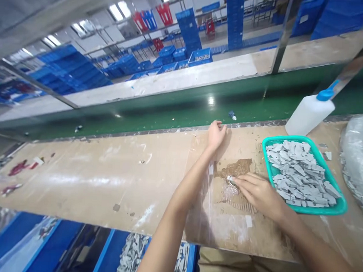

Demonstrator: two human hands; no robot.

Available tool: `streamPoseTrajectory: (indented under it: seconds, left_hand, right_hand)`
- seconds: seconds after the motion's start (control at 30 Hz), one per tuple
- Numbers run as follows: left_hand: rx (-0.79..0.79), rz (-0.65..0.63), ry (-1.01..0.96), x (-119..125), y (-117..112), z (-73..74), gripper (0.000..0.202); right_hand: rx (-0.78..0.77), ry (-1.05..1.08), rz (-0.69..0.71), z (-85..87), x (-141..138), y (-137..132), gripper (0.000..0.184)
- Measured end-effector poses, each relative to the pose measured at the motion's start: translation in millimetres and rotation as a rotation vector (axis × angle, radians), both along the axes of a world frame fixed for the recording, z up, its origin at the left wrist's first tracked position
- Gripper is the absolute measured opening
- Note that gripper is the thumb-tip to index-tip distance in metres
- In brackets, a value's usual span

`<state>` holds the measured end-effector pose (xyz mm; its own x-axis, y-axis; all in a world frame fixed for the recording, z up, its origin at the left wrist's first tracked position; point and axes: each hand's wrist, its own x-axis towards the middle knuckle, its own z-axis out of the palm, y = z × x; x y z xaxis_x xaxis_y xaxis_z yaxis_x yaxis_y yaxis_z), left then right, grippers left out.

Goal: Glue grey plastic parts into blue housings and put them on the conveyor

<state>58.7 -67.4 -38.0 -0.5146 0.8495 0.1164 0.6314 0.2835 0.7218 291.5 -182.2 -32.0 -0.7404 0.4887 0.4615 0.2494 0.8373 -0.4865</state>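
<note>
My left hand (pixel 216 135) reaches to the far edge of the wooden bench (pixel 107 177), fingers curled at the rim beside the green conveyor belt (pixel 170 107); what it holds, if anything, is hidden. My right hand (pixel 257 191) lies flat on a worn, rough patch of the bench, fingertips pressing a small grey part (pixel 230 179). Just right of it stands a teal tray (pixel 337 207) heaped with several flat grey parts (pixel 297 173).
A white squeeze bottle with a blue cap (pixel 310 113) leans behind the tray. A clear bag of grey parts (pixel 359 160) sits at the far right. Blue bins with more parts (pixel 134 254) stand under the bench. Red scraps (pixel 17 169) lie at the left. Blue crates (pixel 189 28) are stacked beyond.
</note>
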Motion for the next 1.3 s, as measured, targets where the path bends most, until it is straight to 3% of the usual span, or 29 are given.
streamPoseTrajectory:
  seconds: [0.17, 0.3, 0.4, 0.5, 0.53, 0.63, 0.7, 0.77, 0.87, 1.1, 1.3]
  left_hand:
    - [-0.056, 0.143, 0.047, 19.3, 76.6, 7.5, 0.044]
    - [0.004, 0.164, 0.004, 19.0, 88.4, 4.8, 0.025]
    - [0.081, 0.098, -0.1, 11.2, 64.0, 4.7, 0.028]
    - [0.139, 0.029, -0.248, 5.2, 14.9, 6.0, 0.038]
    - [0.175, -0.002, -0.354, 4.6, -5.1, 7.1, 0.041]
    - [0.294, -0.117, -0.918, 7.1, -65.4, 13.6, 0.043]
    - [0.229, -0.154, -1.238, 11.1, -97.8, 19.8, 0.043]
    - [0.116, -0.172, -1.412, 15.4, -119.9, 24.7, 0.043]
    - [0.099, -0.211, -1.426, 20.8, -136.3, 24.4, 0.046]
    - [0.113, -0.258, -1.04, 27.1, -149.2, 6.3, 0.046]
    - [0.03, -0.296, -1.055, 38.9, -157.2, 11.4, 0.036]
  right_hand:
    - [-0.029, -0.094, -0.009, 2.6, -1.9, -3.6, 0.034]
    - [-0.017, -0.087, -0.021, 2.0, -3.9, -4.1, 0.034]
    - [-0.031, -0.067, -0.044, -0.8, -5.0, -2.7, 0.033]
    - [-0.051, -0.062, -0.066, -1.7, -4.8, -1.5, 0.034]
    - [-0.055, -0.081, -0.073, -1.6, -4.4, -1.1, 0.034]
    - [-0.048, -0.153, -0.088, -2.6, -3.0, -0.2, 0.033]
    - [-0.046, -0.152, -0.095, -4.6, -2.2, 0.4, 0.033]
    - [-0.061, -0.112, -0.1, -6.5, -1.6, 1.0, 0.034]
    - [-0.106, -0.057, -0.103, -5.3, -1.2, 1.4, 0.034]
    - [-0.11, 0.269, -0.238, 16.3, 0.5, -2.3, 0.027]
    - [-0.118, 0.415, -0.261, 26.5, 4.9, -4.1, 0.034]
